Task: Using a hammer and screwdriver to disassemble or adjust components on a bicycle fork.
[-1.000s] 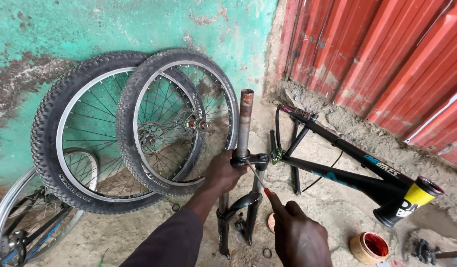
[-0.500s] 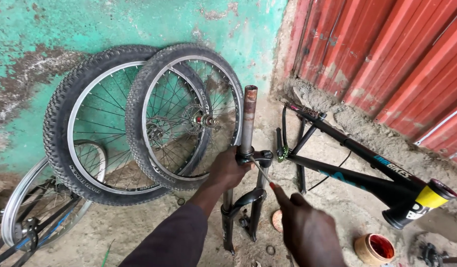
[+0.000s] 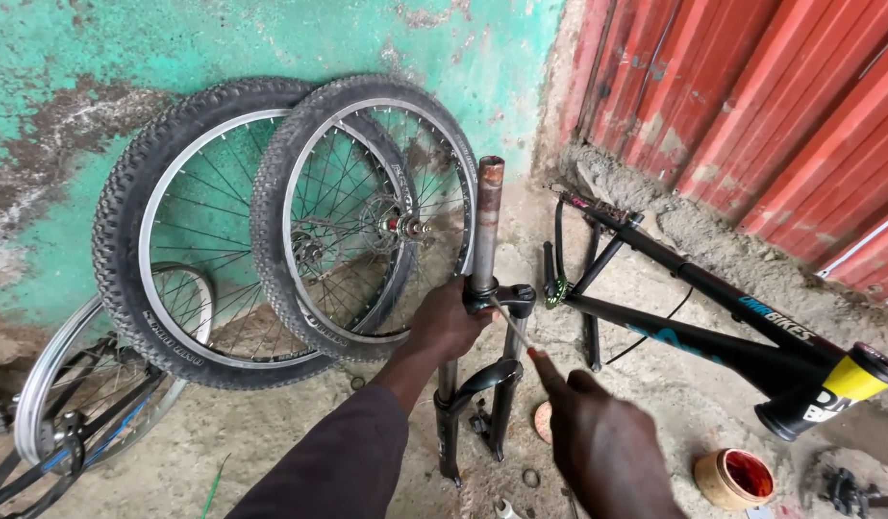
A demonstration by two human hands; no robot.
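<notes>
Fork [image 3: 482, 317] stands upright on the ground, steerer up, between wheels [image 3: 367, 211] and frame [image 3: 713, 317]; left hand [image 3: 449, 322] clenches its crown, right hand [image 3: 607, 447] apparently pinches a thin tool [image 3: 513, 327].

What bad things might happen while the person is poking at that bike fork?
The fork stands upright, steadied only by the left hand, so it might tip onto the two wheels leaning on the wall. The thin tool in the right hand could slip off the fork's crown and jab the left hand's fingers beside it. The small open pot of red stuff sits on the ground nearby and could get knocked over.
</notes>
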